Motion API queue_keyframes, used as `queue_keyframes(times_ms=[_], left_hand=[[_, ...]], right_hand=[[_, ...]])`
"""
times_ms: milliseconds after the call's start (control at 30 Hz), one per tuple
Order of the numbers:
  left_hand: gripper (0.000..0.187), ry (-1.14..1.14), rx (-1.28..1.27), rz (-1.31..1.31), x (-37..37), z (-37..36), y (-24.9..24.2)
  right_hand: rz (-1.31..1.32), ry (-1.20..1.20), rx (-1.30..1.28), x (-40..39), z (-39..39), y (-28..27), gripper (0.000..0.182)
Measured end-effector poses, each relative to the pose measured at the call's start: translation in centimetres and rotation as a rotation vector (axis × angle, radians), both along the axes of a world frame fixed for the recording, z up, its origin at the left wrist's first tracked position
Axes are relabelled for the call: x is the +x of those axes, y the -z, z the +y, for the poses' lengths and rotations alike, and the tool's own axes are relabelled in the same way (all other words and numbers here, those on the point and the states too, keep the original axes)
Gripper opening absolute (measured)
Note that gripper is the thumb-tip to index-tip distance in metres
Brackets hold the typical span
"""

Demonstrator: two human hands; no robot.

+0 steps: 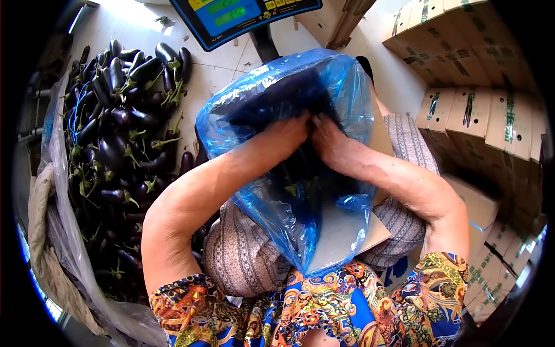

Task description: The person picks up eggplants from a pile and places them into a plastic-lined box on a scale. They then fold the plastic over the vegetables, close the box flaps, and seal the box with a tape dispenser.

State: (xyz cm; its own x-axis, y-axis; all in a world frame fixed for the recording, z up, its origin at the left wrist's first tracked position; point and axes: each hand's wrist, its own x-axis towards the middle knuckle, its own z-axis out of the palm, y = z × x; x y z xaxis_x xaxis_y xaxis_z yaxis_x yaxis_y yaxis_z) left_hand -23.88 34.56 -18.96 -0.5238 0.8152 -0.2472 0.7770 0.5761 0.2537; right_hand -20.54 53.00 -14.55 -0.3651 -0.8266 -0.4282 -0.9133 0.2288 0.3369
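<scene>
A heap of dark eggplants (115, 144) lay on sheeting at the left, and stacked cardboard boxes (474, 110) filled the right side. Between them a blue plastic bag (289, 173) lined a carton on the person's lap, its raised film screening the scale (237, 17) post behind. The left hand (283, 136) and right hand (329, 141) reached inside, fingers curled against dark contents; I could not tell whether they gripped anything.

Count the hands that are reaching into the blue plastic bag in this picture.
2. The left hand and the right hand meet side by side inside the mouth of the blue plastic bag. No other hands show; fingertips are partly hidden among the dark contents.
</scene>
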Motion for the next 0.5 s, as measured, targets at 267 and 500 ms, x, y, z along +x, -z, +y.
queue_keyframes(times_ms=[267, 500], left_hand=[[0.034, -0.029, -0.141, -0.214, -0.6, 0.6, -1.1], [0.021, 0.371, -0.177, 0.287, 1.3, 0.8, -1.1]], right_hand=[[-0.179, 0.153, -0.279, -0.9, -0.1, 1.6, 0.026], [-0.262, 0.146, 0.158, 0.1, -0.7, -4.6, 0.022]])
